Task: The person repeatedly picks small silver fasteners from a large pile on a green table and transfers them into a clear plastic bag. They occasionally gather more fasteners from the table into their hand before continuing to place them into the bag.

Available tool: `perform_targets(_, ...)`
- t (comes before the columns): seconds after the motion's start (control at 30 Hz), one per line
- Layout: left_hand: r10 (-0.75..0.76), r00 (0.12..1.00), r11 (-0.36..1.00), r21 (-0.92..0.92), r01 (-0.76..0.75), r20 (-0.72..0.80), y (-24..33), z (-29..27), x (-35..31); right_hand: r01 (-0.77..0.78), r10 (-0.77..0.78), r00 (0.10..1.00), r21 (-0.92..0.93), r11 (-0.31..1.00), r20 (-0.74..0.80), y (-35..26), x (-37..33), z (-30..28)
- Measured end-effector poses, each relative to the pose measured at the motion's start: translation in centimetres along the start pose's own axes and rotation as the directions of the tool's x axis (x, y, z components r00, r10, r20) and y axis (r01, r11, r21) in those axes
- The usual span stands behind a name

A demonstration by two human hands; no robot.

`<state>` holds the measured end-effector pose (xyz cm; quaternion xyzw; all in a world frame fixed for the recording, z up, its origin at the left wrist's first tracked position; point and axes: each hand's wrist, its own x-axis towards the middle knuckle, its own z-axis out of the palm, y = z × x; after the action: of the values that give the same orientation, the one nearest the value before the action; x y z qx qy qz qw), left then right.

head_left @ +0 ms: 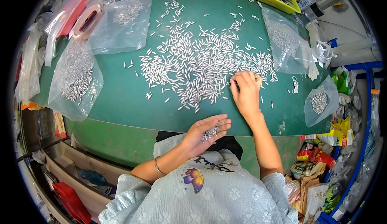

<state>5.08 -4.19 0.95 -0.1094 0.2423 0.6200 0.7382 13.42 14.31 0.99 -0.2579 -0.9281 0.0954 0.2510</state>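
A wide heap of small silver, spindle-shaped metal pieces is spread over the green table. Near the table's front edge, my left hand is turned palm up and cupped around a small pile of thin silver metal pieces. My right hand rests at the heap's right front edge, palm down, its fingers curled in toward the tabletop. Whatever its fingertips hold, if anything, is hidden behind the hand.
Clear plastic bags of metal parts lie at the left, back left, back right and right. A yellow-green tray of tools stands at the far right. Pink containers sit far left.
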Motion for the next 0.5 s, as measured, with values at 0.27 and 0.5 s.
perform_targets(0.27, 0.004, 1.0, 1.0, -0.007, -0.004, 0.031, 0.0, -0.2, 0.1, 0.011, -0.007, 0.998, -0.062, 0.998, 0.066, -0.3, -0.4, 0.2)
perform_targets(0.5, 0.164, 0.985, 0.979, -0.11, -0.169, -0.054, 0.2, 0.7, 0.1, -0.068, -0.107, 0.943, 0.497, 0.865, 0.315, -3.2, -1.3, -4.2)
